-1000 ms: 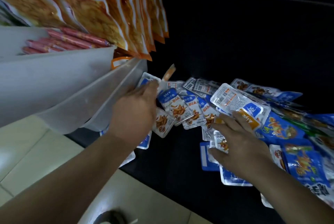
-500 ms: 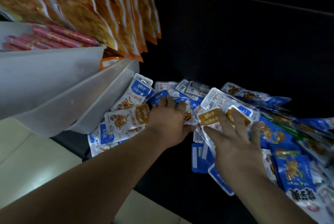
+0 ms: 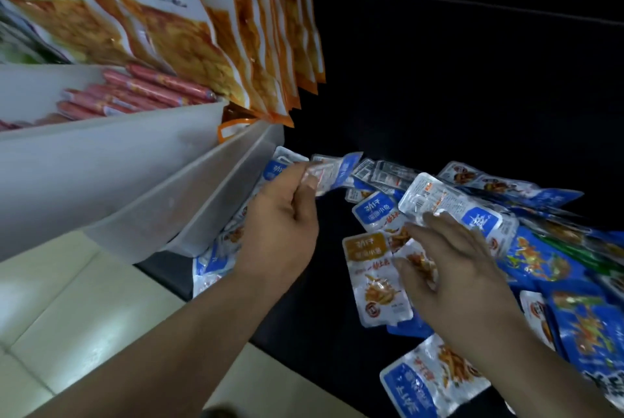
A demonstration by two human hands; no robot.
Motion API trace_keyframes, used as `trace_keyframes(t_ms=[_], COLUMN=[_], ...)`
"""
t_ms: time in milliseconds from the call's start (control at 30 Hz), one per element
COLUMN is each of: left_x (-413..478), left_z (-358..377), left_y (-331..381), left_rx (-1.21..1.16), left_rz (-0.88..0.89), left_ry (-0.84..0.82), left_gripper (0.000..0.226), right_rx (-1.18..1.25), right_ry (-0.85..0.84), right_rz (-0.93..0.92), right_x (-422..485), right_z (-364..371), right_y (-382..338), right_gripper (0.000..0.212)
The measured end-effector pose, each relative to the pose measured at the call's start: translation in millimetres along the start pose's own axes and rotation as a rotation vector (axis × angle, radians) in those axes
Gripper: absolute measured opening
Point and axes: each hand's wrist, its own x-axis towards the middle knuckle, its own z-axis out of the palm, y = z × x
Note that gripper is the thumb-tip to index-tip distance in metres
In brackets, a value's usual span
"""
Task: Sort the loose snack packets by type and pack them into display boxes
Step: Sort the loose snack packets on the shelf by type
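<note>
Left hand [image 3: 280, 228] pinches a small snack packet [image 3: 334, 171] in curled fingers, beside translucent bin [image 3: 216, 201]. Right hand [image 3: 456, 279], fingers spread straight, rests on loose packets [image 3: 449, 205] piled on dark table [image 3: 310, 326].

left grip [image 3: 280, 222]: fingers curled, pinching | right grip [image 3: 456, 277]: palm down, fingers spread

Snack packets [image 3: 374, 282] are lying in a pile.
Blue and orange ones are covering the tabletop [image 3: 320, 316]; the left hand [image 3: 277, 232] is pinching one blue packet [image 3: 337, 169].
</note>
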Motion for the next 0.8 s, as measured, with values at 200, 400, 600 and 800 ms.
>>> trace_keyframes(t_ms=[200, 400, 600, 800], left_x=[2.9, -15.4, -40.5, -24.3], left_z=[5.8, 14.3, 11.3, -15.4], left_y=[15.9, 17.7, 7.1, -21.9], left_rx=[-0.459, -0.746, -0.41, -0.191], left_rz=[-0.385, -0.727, -0.587, -0.413], left_ry=[0.065, -0.111, -0.302, -0.03], left_gripper=[0.02, 0.033, 0.027, 0.024], right_rx=[0.605, 1.281, 1.012, 0.889], right_ry=[-0.016, -0.009, -0.032, -0.102], right_rz=[0.202, 0.599, 0.574, 0.478], right_x=[-1.6, 20.1, 21.0, 29.3], right_z=[-4.0, -11.6, -3.3, 4.6], right_y=[-36.9, -55.9, -61.7, -66.1], right_gripper=[0.053, 0.06, 0.05, 0.05])
